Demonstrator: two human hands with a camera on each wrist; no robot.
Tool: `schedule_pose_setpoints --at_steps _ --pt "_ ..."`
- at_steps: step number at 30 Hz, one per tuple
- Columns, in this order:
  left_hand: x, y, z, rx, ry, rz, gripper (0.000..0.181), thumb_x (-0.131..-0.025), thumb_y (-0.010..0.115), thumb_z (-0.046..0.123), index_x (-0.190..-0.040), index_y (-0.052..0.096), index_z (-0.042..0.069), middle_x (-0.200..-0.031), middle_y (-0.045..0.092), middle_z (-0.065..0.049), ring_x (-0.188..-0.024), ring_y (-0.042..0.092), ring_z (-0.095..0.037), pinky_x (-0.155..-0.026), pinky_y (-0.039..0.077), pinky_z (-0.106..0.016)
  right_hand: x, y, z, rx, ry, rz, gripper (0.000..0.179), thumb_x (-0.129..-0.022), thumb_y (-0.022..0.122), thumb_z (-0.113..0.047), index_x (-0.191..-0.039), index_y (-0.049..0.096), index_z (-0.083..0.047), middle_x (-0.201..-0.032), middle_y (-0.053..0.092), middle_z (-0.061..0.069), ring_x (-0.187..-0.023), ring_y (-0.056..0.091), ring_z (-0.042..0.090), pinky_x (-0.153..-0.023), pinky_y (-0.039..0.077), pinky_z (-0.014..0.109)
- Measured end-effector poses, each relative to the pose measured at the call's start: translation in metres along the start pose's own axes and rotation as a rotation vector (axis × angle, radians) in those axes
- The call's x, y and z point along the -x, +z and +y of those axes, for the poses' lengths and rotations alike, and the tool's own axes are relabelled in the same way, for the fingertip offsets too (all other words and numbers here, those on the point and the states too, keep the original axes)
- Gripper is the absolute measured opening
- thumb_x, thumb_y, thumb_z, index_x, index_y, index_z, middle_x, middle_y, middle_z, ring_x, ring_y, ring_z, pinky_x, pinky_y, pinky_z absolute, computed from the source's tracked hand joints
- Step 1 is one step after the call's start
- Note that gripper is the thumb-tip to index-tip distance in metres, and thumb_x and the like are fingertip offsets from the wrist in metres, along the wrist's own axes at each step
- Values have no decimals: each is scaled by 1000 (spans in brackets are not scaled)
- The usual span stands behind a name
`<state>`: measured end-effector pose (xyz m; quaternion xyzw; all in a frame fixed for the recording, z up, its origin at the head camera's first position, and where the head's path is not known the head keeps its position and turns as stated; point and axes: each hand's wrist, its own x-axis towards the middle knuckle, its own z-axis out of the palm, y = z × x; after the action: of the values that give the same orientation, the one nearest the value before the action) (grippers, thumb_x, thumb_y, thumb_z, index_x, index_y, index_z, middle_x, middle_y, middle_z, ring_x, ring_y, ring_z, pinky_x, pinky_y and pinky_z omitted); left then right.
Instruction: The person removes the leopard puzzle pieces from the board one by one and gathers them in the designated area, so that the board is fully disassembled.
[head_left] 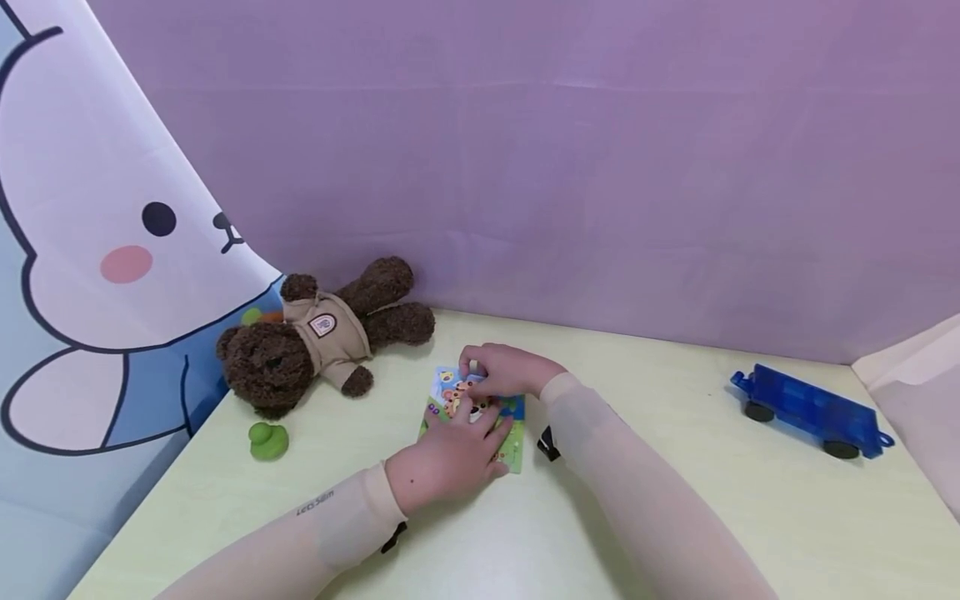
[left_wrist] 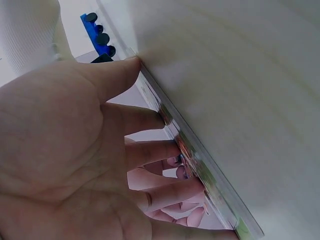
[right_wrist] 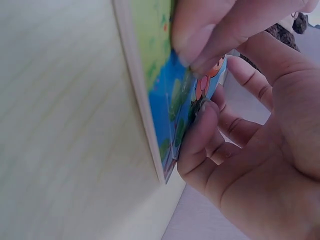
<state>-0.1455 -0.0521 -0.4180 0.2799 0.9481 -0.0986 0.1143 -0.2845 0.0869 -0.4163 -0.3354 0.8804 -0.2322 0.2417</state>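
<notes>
A small, thin picture board (head_left: pixel 512 454) with colourful cartoon animals on blue and green lies flat on the table. Over its lower part my left hand (head_left: pixel 450 462) rests with spread fingers, the fingertips (left_wrist: pixel 192 190) touching its surface. My right hand (head_left: pixel 510 369) is at the far edge, fingers bent and thumb low over the picture. In the right wrist view, curled fingers (right_wrist: pixel 197 135) touch the board (right_wrist: pixel 162 107) beside the left hand's fingers. Whether the right fingers pinch a loose part of it is hidden. Thin seam-like lines run across the blue area.
A brown teddy bear (head_left: pixel 333 333) in a beige shirt lies at the back left. In front of it sits a green toy duck (head_left: pixel 268 441). A blue toy wagon (head_left: pixel 813 408) stands at the far right. Behind the table (head_left: pixel 660 475) hangs a purple cloth (head_left: pixel 525 167).
</notes>
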Motion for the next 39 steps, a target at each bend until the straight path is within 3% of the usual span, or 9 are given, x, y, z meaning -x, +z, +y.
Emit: schedule_pose_setpoints --at_steps 6,11,18,22,27,39 --pt "1 -1 0 3 -1 7 67 -111 42 60 -169 34 27 -178 30 2 -164 27 -44 -101 50 -82 0 0 2 -8 -7 9 23 -102 70 -25 -123 62 -21 -84 63 0 -68 52 12 -68 45 28" --pt "-1 -1 0 -6 9 6 67 -112 40 60 -169 34 26 -178 29 1 -164 26 -43 -100 50 -82 1 1 4 12 11 43 32 -101 74 -30 -129 60 -24 -89 66 1 -75 56 14 -74 48 29" --pt "1 -3 0 -10 3 8 67 -111 41 59 -169 35 26 -178 30 2 -163 27 -41 -101 50 -82 5 3 5 1 26 82 26 -102 74 -32 -124 64 -22 -99 66 0 -88 60 17 -84 51 33" --pt "2 -4 1 -12 -5 10 66 -111 43 59 -169 35 27 -178 30 2 -162 30 -40 -102 50 -81 7 5 6 -27 24 103 24 -103 74 -31 -123 65 -23 -97 68 -1 -85 60 16 -84 51 33" --pt "3 -4 2 -2 -10 19 66 -111 43 59 -169 35 27 -177 33 2 -159 35 -42 -103 50 -81 11 8 7 -120 26 134 18 -105 71 -27 -122 66 -25 -94 69 0 -80 61 15 -82 51 33" --pt "1 -2 4 27 -25 -8 67 -111 42 59 -170 33 28 -178 31 3 -158 37 -41 -108 47 -81 27 2 20 -430 13 250 18 -106 65 -24 -124 68 -24 -107 66 7 -92 69 24 -85 62 37"
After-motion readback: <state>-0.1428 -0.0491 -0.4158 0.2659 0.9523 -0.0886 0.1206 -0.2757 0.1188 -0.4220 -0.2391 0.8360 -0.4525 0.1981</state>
